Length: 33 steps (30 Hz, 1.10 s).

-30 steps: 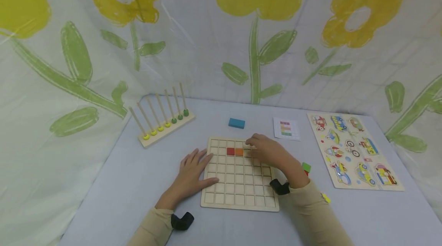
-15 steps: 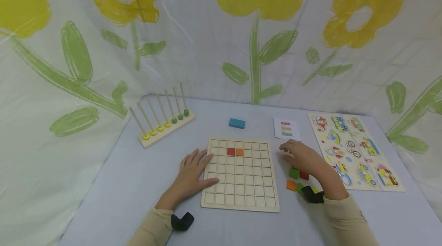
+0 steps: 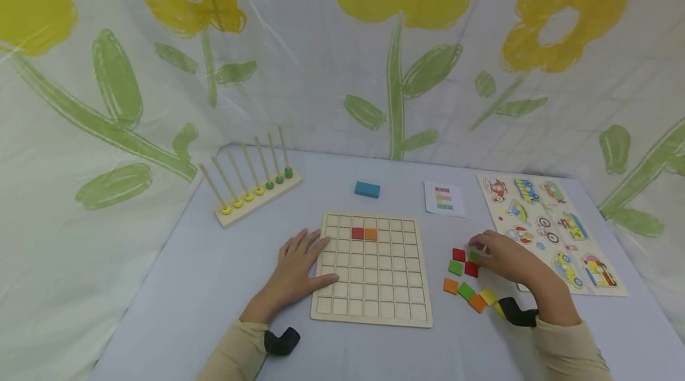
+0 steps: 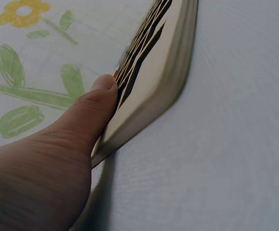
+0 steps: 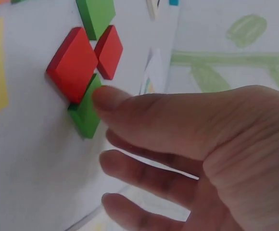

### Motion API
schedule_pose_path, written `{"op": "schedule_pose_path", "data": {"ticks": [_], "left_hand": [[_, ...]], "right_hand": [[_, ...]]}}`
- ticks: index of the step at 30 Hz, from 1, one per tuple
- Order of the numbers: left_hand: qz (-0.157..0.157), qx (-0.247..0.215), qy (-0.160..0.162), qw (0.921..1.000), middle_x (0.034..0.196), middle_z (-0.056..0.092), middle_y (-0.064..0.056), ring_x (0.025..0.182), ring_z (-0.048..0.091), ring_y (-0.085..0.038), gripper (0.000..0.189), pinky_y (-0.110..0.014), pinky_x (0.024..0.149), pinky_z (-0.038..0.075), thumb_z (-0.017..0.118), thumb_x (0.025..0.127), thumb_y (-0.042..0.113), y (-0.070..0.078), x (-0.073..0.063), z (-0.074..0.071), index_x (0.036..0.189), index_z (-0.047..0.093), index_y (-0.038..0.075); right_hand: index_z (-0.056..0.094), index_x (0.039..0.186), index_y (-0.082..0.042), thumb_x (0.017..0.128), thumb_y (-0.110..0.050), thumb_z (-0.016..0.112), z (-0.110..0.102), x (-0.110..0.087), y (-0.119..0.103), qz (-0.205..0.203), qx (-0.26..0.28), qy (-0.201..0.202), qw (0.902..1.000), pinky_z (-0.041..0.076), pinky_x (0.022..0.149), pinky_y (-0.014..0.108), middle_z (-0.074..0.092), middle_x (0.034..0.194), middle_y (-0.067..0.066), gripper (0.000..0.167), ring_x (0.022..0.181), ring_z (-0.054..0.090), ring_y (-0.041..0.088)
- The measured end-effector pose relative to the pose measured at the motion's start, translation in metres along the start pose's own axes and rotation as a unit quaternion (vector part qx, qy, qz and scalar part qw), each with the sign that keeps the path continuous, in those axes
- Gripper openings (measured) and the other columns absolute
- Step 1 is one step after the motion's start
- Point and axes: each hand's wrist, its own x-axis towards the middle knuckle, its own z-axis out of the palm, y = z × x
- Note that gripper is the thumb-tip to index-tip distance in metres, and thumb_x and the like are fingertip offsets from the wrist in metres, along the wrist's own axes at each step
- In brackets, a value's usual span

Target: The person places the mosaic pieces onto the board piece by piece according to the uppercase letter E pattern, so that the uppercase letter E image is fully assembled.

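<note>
My left hand (image 3: 294, 268) rests along the left edge of a wooden grid board (image 3: 370, 276), fingers straight and spread. In the left wrist view its thumb (image 4: 89, 113) lies over the board's rim (image 4: 151, 103). A red tile (image 3: 357, 233) and an orange tile (image 3: 371, 234) sit side by side in the second row from the top. Right of the board, my right hand (image 3: 503, 256) is at a green tile (image 5: 87, 113), partly hidden behind the thumb. The fingers are loosely bent, with no grip visible. Red tiles (image 5: 73, 65) lie just beyond.
Several loose orange, green and yellow tiles (image 3: 451, 286) lie right of the board. Behind it are a blue block (image 3: 367, 189) and a printed pattern card (image 3: 445, 198). A peg stand with beads (image 3: 259, 200) is at back left, a vehicle puzzle (image 3: 551, 232) at right.
My right hand has moved from above the board rightward and toward me to the loose tiles, uncovering the grid cells. The left hand has stayed in place.
</note>
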Motion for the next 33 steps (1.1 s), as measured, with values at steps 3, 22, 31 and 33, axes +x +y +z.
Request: {"op": "schedule_pose_path", "data": {"ticks": [3,22,31,33], "left_hand": [[0.001,-0.003,0.002,1.0,0.156,0.027,-0.008,0.146,0.013,-0.034,0.084,-0.056,0.113,0.011,0.058,0.083,0.065,0.0,0.0,0.001,0.148,0.035,0.018],[0.0,-0.004,0.001,1.0,0.157,0.026,-0.008,0.146,0.013,-0.034,0.083,-0.056,0.113,0.011,0.058,0.083,0.066,-0.001,0.001,0.002,0.148,0.035,0.019],[-0.002,-0.001,-0.001,1.0,0.157,0.026,-0.007,0.146,0.012,-0.033,0.083,-0.055,0.114,0.01,0.057,0.083,0.066,-0.002,0.0,0.002,0.149,0.035,0.02],[-0.002,-0.002,-0.002,1.0,0.157,0.026,-0.007,0.146,0.012,-0.033,0.083,-0.055,0.114,0.01,0.057,0.083,0.066,-0.002,0.0,0.002,0.149,0.035,0.02]], "right_hand": [[0.063,0.117,-0.007,0.087,-0.012,0.067,0.0,-0.004,0.001,0.012,0.007,-0.011,0.9999,0.051,0.085,0.048,0.062,0.108,0.006,0.03,0.097,0.056,0.024],[0.062,0.117,-0.007,0.087,-0.011,0.067,0.008,0.003,0.009,0.021,0.003,0.002,0.9998,0.051,0.085,0.046,0.061,0.107,0.006,0.03,0.095,0.055,0.022],[0.061,0.119,-0.005,0.089,-0.013,0.064,0.004,0.009,-0.001,0.001,-0.022,0.02,0.9996,0.052,0.085,0.046,0.06,0.11,0.008,0.031,0.095,0.056,0.024],[0.06,0.119,-0.005,0.09,-0.013,0.064,0.002,0.011,-0.005,-0.009,-0.027,0.025,0.9993,0.052,0.085,0.046,0.06,0.111,0.008,0.031,0.097,0.058,0.026]]}}
